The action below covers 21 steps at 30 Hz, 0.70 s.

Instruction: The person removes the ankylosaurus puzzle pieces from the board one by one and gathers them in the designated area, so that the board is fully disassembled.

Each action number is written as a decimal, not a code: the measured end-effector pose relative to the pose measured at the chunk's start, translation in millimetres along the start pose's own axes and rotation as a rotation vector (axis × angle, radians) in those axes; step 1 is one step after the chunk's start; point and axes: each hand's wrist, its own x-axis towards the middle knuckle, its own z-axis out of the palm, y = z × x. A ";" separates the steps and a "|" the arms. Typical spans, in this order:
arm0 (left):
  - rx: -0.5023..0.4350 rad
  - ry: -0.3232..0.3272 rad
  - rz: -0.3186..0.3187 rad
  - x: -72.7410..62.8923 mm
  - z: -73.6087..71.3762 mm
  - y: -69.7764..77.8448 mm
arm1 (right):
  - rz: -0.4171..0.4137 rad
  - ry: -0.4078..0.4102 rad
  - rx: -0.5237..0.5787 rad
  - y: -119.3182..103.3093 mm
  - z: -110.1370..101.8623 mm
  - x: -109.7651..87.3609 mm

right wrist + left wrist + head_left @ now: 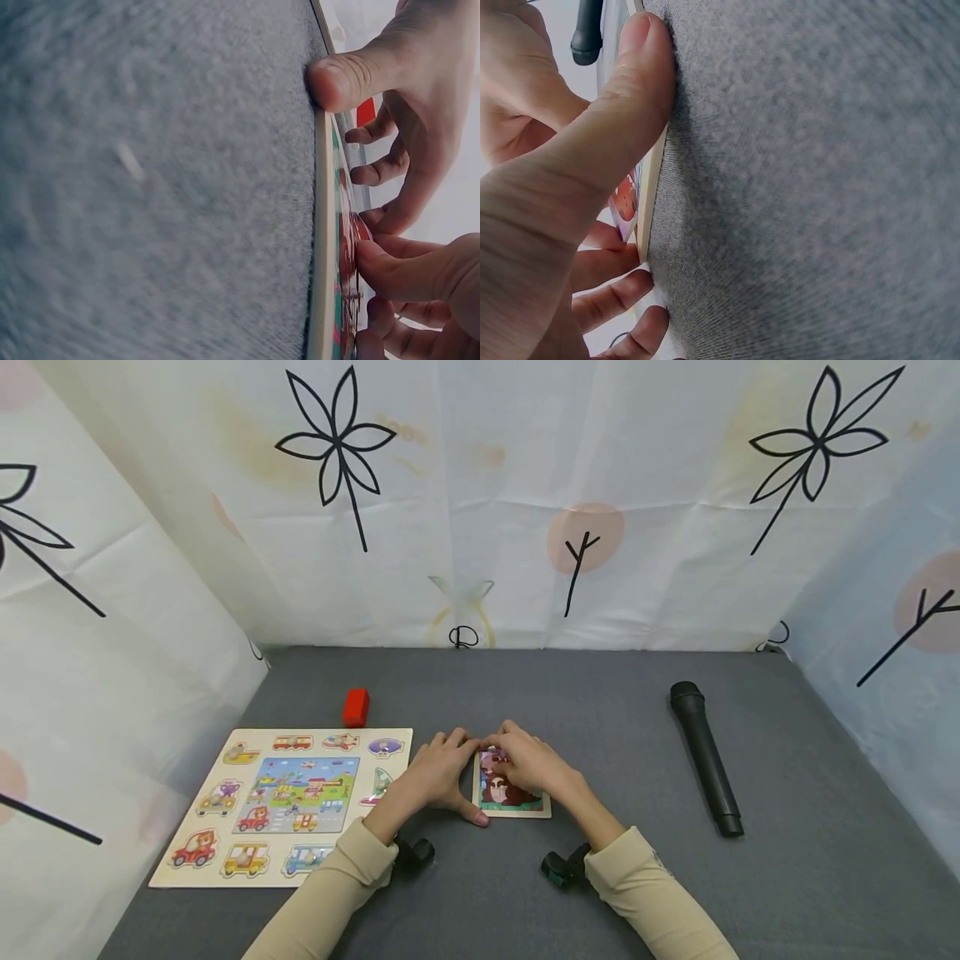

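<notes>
A small wooden picture puzzle point(517, 814) with a pale frame and a brown animal picture lies on the grey cloth. My left hand point(442, 772) holds its left side, the thumb point(646, 67) at the near corner and the other fingers spread toward the far corner. From the right, my right hand point(532, 764) reaches over the picture. Its thumb point(382, 266) and fingers pinch a reddish puzzle piece point(363, 225) at the far left part of the board. In the left wrist view a purple-edged corner stands slightly above the frame. My right hand covers much of the picture's upper part.
Left of my hands lies a large wooden vehicle puzzle board point(225, 818), partly behind my left sleeve. A red block point(356, 707) stands beyond its far edge. To the right lies a black microphone point(707, 760). White printed curtains point(495, 468) enclose the table point(810, 893).
</notes>
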 end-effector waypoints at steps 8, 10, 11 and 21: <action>0.000 -0.007 0.015 -0.1 0.4 -1.2 | -0.014 0.006 0.001 1.8 -0.4 -1.3; 0.000 -0.010 0.018 0.0 0.3 -1.5 | -0.026 0.007 0.008 3.3 -2.5 -2.2; 0.002 -0.012 0.019 0.1 0.2 -1.6 | -0.031 0.008 0.011 4.1 -4.1 -2.7; 0.022 -0.024 0.019 1.5 0.5 -1.8 | -0.040 0.030 -0.006 23.7 -30.8 -4.6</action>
